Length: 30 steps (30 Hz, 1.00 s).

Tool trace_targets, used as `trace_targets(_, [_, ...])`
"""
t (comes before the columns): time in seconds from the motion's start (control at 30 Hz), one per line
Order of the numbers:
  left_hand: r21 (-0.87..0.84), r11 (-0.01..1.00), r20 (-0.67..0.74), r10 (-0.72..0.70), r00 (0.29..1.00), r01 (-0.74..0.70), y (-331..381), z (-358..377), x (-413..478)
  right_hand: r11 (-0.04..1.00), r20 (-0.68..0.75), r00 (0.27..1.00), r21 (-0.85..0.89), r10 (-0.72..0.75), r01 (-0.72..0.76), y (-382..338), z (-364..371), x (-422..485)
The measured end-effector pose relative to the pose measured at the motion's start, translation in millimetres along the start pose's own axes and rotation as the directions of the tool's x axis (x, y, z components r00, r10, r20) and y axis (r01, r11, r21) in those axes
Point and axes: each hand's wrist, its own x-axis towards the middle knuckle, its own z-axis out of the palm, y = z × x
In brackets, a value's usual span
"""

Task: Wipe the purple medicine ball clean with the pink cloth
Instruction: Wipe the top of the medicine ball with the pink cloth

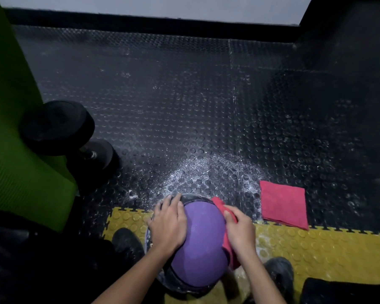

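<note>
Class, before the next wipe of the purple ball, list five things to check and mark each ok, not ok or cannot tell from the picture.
1. Left hand rests on the ball to steady it: ok.
2. Right hand holds the cloth: ok.
3. Cloth touches the ball's right side: ok.
4. Ball's underside clean: cannot tell, hidden.
5. Floor beyond the ball free of white powder: not ok.
6. Spare cloth lies folded to the right: ok.

Black studded rubber floor [184,95] meets a yellow tile strip [316,242], pale wall [162,7] beyond.
</note>
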Motion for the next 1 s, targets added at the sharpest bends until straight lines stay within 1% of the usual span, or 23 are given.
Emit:
trace_targets(0.03, [0.006,1.0,-0.002,0.001,1.0,-0.001,1.4,0.4,0.3,0.996,-0.026,0.998,-0.078,-0.055,0.053,-4.3,4.5,-5.7])
trace_targets(0.07, [0.008,1.0,-0.006,-0.003,1.0,0.003,1.1,0.8,1.0,0.972,-0.045,0.984,-0.167,-0.174,0.164,-13.0,10.0,-16.8])
trace_targets(0.13, [-0.005,1.0,-0.016,-0.011,1.0,0.011,-3.2,0.2,2.4,0.864,-0.026,0.897,-0.282,-0.442,0.418,-31.6,22.1,-44.0])
trace_targets(0.2, [-0.048,0.999,-0.025,-0.013,1.0,0.011,-10.0,0.0,4.8,0.76,0.025,0.813,-0.341,-0.581,0.554,-39.6,25.1,-54.7])
trace_targets(0.23, [-0.068,0.998,-0.027,-0.008,1.0,0.006,-12.8,-0.2,5.7,0.772,0.037,0.824,-0.327,-0.565,0.544,-38.1,23.7,-49.7])
trace_targets(0.27, [-0.077,0.997,-0.025,-0.003,1.0,0.001,-14.5,0.0,6.9,0.822,0.027,0.863,-0.29,-0.505,0.49,-32.6,21.6,-40.8])
trace_targets(0.33, [-0.078,0.997,-0.008,0.013,1.0,-0.014,-14.6,-0.5,7.3,0.961,0.02,0.967,-0.106,-0.254,0.255,-14.7,11.9,-21.2])
trace_targets(0.37, [-0.075,0.997,-0.005,0.026,1.0,-0.027,-15.2,-0.3,8.4,0.995,0.013,0.995,0.005,-0.101,0.101,-8.2,5.9,-12.7])
trace_targets(0.4, [-0.072,0.997,0.0,0.041,0.999,-0.04,-15.9,-1.0,10.3,0.995,0.009,1.0,0.093,0.024,-0.024,-3.4,2.0,-7.0])
trace_targets(0.43, [-0.073,0.996,0.006,0.057,0.998,-0.056,-16.9,-2.3,13.4,0.987,-0.002,0.995,0.123,0.1,-0.099,-0.9,1.9,-5.0])
trace_targets(0.47, [-0.08,0.994,0.01,0.082,0.997,-0.081,-19.0,-3.7,18.5,0.989,-0.021,0.994,0.099,0.111,-0.109,-2.4,4.2,-7.0])
trace_targets(0.5, [-0.1,0.99,0.016,0.1,0.995,-0.098,-21.6,-6.2,24.1,0.998,-0.046,0.997,0.038,0.059,-0.057,-5.7,9.9,-12.5])
trace_targets(0.53, [-0.139,0.985,0.02,0.106,0.994,-0.102,-25.0,-9.7,30.1,0.998,-0.072,0.996,-0.027,-0.05,0.048,-11.7,17.1,-21.5])
trace_targets(0.6, [-0.237,0.97,-0.027,0.049,0.998,-0.054,-30.7,-20.8,37.6,0.941,-0.066,0.943,-0.117,-0.327,0.318,-26.7,30.7,-41.3])
trace_targets(0.63, [-0.267,0.963,-0.095,-0.004,0.995,-0.022,-34.5,-27.4,39.0,0.9,-0.03,0.907,-0.143,-0.419,0.411,-30.1,35.2,-46.5])
trace_targets(0.67, [-0.276,0.961,-0.178,-0.067,0.982,0.015,-38.1,-33.2,39.0,0.88,0.0,0.888,-0.139,-0.459,0.455,-30.2,37.6,-46.2])
trace_targets(0.7, [-0.275,0.96,-0.247,-0.128,0.96,0.057,-39.9,-38.7,36.3,0.896,0.014,0.902,-0.106,-0.432,0.431,-27.3,36.8,-40.8])
trace_targets(0.73, [-0.277,0.958,-0.288,-0.161,0.944,0.078,-40.0,-43.2,32.7,0.935,0.023,0.937,-0.05,-0.349,0.35,-22.7,33.3,-33.1])
trace_targets(0.77, [-0.272,0.959,-0.295,-0.159,0.942,0.077,-39.6,-45.9,28.8,0.977,0.037,0.976,0.011,-0.215,0.214,-14.7,28.7,-23.3])
trace_targets(0.8, [-0.249,0.967,-0.269,-0.125,0.955,0.056,-40.0,-46.2,25.0,0.996,0.061,0.997,0.072,-0.048,0.044,-5.8,23.1,-13.9])
trace_targets(0.87, [-0.161,0.987,-0.148,-0.019,0.989,-0.005,-40.8,-41.5,17.8,0.964,0.088,0.979,0.178,0.186,-0.199,8.7,14.6,-2.3])
trace_targets(0.93, [-0.123,0.991,-0.125,0.035,0.992,-0.05,-41.3,-34.1,13.9,0.929,0.072,0.965,0.258,0.254,-0.264,9.5,12.2,0.0])
trace_targets(1.0, [-0.164,0.986,-0.161,-0.02,0.987,-0.007,-41.4,-35.7,15.7,0.934,0.107,0.979,0.297,0.172,-0.196,-3.3,21.1,-10.0])
